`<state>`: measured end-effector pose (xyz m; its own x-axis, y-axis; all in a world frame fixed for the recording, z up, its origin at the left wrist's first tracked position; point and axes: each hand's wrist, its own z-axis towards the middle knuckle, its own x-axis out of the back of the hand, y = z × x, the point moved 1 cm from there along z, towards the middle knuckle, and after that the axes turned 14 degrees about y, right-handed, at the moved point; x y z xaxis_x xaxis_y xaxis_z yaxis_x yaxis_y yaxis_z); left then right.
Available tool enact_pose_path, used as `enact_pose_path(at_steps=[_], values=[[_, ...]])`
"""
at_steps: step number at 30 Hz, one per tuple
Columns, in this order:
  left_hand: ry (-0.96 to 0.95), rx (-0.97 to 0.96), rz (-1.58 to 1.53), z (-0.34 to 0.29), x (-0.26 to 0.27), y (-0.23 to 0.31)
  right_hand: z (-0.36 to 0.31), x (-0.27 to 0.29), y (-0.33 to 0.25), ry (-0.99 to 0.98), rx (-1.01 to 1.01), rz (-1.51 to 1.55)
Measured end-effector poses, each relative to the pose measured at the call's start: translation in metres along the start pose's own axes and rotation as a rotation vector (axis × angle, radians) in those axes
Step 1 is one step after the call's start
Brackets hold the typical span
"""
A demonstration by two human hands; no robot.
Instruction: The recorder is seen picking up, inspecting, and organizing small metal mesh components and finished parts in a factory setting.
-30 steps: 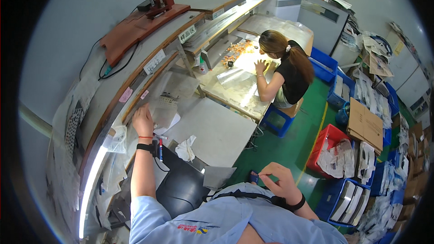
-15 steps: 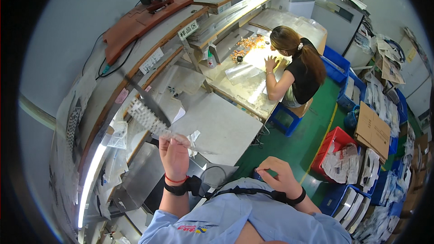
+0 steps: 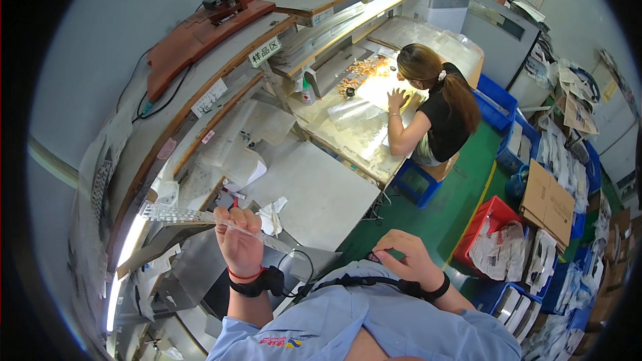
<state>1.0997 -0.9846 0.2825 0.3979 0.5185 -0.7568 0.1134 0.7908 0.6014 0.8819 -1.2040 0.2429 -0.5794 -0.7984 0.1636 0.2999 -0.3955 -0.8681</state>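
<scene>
Left hand (image 3: 239,244) raised in front of the chest, fingers (image 3: 231,215) curled shut in a grip, wrist banded. Right hand (image 3: 404,259) held low near the torso, fingers loosely bent, wrist banded.

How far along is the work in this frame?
Done: a long clear plastic strip is off the workbench, raised in the left hand. In hand: only that strip; the right hand rests near the chest, and whether it holds anything is unclear. Left: the strip is not yet set down anywhere.
</scene>
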Motion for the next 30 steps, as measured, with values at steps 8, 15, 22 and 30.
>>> enact_pose_path(at_steps=[8, 15, 22, 30], values=[[0.103, -0.030, 0.211, -0.006, -0.007, -0.010, 0.005, 0.012, -0.002, -0.019, -0.009, 0.008], [-0.148, -0.319, 1.064, -0.013, -0.025, -0.016, 0.010, 0.011, -0.002, -0.103, -0.030, 0.097], [-0.837, -0.557, 1.455, -0.028, -0.059, -0.043, 0.002, 0.000, 0.007, -0.175, -0.182, 0.251], [-0.842, -0.419, 1.434, -0.030, -0.046, -0.049, -0.002, 0.007, 0.026, -0.207, -0.115, 0.202]])
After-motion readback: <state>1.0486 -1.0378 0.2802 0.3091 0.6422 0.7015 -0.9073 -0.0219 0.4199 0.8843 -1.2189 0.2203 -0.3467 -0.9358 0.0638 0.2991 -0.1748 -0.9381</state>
